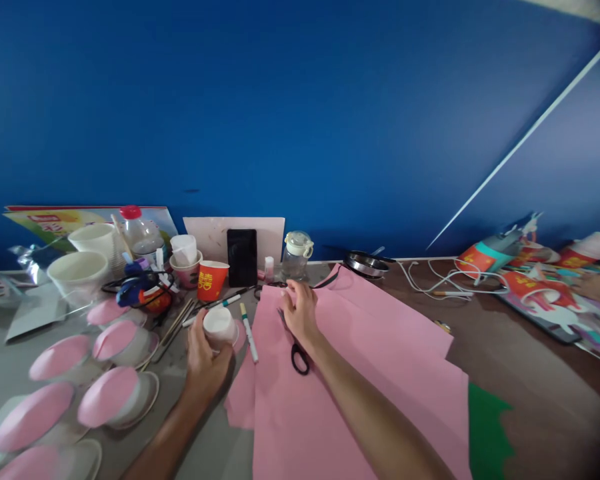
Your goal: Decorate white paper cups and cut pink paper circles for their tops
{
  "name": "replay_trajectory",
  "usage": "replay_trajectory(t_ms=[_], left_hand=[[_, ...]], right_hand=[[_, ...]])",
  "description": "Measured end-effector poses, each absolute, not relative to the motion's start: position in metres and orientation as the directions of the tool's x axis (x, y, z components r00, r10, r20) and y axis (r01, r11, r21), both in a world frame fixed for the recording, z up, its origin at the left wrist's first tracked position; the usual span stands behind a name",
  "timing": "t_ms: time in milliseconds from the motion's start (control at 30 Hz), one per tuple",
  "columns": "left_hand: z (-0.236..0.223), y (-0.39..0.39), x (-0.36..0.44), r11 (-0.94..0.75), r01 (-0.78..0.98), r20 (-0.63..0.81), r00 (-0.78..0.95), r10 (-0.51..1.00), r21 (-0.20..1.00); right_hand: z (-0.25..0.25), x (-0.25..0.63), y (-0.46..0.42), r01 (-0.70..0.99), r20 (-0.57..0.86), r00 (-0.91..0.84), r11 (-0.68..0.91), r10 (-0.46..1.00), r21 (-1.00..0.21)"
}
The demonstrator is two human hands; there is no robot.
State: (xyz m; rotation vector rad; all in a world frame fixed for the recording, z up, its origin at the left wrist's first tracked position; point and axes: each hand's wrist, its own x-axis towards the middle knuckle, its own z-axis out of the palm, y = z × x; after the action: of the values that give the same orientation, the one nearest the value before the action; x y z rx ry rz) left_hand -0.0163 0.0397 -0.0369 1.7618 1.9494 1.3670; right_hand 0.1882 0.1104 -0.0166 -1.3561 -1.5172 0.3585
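My left hand is wrapped round a small white paper cup, thumb in front and fingers on its left side. A scrap of pink paper lies beneath and beside that cup. My right hand is above the large pink paper sheets, its thumb and fingers apart and nothing visible in them. Black-handled scissors lie on the pink paper just below my right hand, the blades partly beside it. A white marker rests between my two hands.
Several cups with pink paper tops lie at the left. A red cup, a black phone and a glass jar stand along the blue wall. White cables run at right, near another person's hand.
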Motion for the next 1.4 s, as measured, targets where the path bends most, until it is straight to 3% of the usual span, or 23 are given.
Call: replay_trajectory(t_ms=[267, 467, 600, 767, 1033, 1233, 1400], left_hand=[[-0.024, 0.032, -0.013, -0.294, 0.756, 0.624, -0.187, 0.759, 0.585], [-0.023, 0.028, -0.007, -0.39, 0.793, 0.744, -0.115, 0.658, 0.467], [-0.025, 0.028, -0.006, -0.419, 0.806, 0.772, -0.073, 0.631, 0.418], [-0.026, 0.028, -0.006, -0.418, 0.801, 0.751, -0.058, 0.658, 0.428], [-0.028, 0.028, -0.005, -0.455, 0.785, 0.75, -0.019, 0.661, 0.42], [-0.026, 0.029, -0.005, -0.48, 0.785, 0.775, -0.002, 0.632, 0.393], [-0.027, 0.029, -0.005, -0.497, 0.771, 0.764, 0.022, 0.645, 0.398]], right_hand=[[0.001, 0.205, 0.119, 0.364, 0.383, 0.266, 0.276, 0.885, -0.89], [0.027, 0.218, 0.133, 0.416, 0.29, 0.036, 0.249, 0.956, -0.875], [0.033, 0.23, 0.128, 0.584, 0.157, -0.172, 0.229, 0.973, -0.778], [0.023, 0.243, 0.101, 0.784, 0.063, -0.256, 0.245, 0.965, -0.57], [0.023, 0.257, 0.054, 0.88, -0.022, -0.416, 0.396, 0.909, -0.264], [0.022, 0.254, 0.05, 0.888, -0.056, -0.441, 0.427, 0.896, -0.17], [0.02, 0.248, 0.054, 0.904, -0.066, -0.399, 0.38, 0.915, -0.196]])
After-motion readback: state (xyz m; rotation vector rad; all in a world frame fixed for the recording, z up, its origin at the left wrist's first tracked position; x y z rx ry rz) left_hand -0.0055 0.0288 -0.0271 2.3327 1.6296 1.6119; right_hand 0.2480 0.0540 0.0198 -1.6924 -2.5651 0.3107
